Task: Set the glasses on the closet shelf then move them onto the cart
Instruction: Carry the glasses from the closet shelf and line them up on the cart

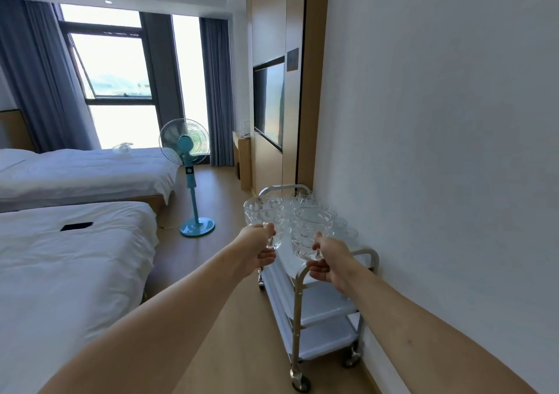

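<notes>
Two glasses (pixel 263 212), one per hands (pixel 260 250), above cart (pixel 370 256).

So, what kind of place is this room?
Most likely a hotel room: two beds with white bedding, a wall-mounted television, and a service cart with glasses by the wall.

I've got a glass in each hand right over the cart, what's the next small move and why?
Probably lower both glasses onto the bare near end of the cart's top shelf. The left hand and the right hand each hold a glass by its stem, left glass and right glass, just above it. Other glasses crowd the far end, so set down short of them.
</notes>
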The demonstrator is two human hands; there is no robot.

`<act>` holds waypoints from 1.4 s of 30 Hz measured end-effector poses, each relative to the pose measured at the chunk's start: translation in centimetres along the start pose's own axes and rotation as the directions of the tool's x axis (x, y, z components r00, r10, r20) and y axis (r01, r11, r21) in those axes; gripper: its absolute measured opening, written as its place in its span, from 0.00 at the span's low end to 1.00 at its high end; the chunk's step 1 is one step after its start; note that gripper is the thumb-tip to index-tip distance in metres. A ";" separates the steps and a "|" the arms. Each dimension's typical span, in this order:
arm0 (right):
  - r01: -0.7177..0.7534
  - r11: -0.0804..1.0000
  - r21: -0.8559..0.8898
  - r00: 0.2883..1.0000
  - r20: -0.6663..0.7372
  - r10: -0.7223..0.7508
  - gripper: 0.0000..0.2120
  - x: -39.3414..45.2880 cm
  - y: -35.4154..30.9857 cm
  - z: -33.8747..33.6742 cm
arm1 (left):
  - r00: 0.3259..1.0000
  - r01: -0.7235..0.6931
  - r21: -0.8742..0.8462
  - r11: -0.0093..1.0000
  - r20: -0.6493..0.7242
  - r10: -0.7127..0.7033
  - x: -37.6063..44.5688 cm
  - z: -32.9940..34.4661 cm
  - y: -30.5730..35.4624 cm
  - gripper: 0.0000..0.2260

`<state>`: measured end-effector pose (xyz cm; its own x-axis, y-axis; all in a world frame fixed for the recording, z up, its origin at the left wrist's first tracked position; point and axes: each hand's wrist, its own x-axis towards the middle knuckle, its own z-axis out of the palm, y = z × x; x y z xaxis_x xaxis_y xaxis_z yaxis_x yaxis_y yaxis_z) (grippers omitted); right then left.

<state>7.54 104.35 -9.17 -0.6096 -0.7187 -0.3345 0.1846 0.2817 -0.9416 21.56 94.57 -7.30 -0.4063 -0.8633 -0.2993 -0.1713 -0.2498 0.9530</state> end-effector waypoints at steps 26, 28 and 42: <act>-0.127 0.990 -0.056 0.984 0.122 0.133 0.15 27.5 -0.6 12.9 | 0.979 0.177 -0.052 0.983 -0.091 -0.182 28.6 -5.5 -0.6 0.12; -0.131 0.990 -0.061 0.982 0.130 0.138 0.15 29.8 -1.1 13.5 | 0.978 0.175 -0.055 0.983 -0.104 -0.180 30.7 -5.6 -0.4 0.12; -0.194 0.977 -0.088 0.965 0.160 0.206 0.15 42.5 -3.1 18.2 | 0.965 0.222 -0.085 0.971 -0.125 -0.231 44.2 -7.7 -0.1 0.13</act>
<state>-4.92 61.41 -21.18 -0.4270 -0.7375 -0.5232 0.2311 0.4704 -0.8517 10.54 53.09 -20.27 -0.2403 -0.8300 -0.5033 -0.1801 -0.4714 0.8633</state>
